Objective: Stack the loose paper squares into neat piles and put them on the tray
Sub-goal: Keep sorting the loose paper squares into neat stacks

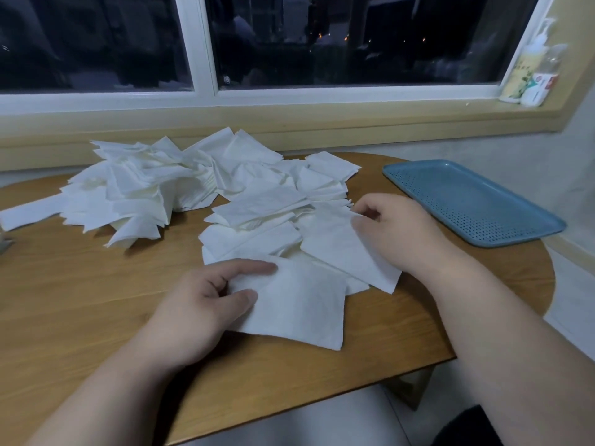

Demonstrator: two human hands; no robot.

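There were two hands, one tray and too many paper squares to count. The squares lay in two messy heaps on the table (80, 284): a left heap (128, 194) and a middle heap (257, 214). They were white, thin and a bit wrinkly. The left hand (199, 304) pinched the front square (296, 304) between thumb and finger. The right hand (392, 230) had curled fingers and pinched a corner of the other square (341, 252), which lay on the middle heap. The blue tray (473, 201), dotted with little holes, sat on the table at the right.
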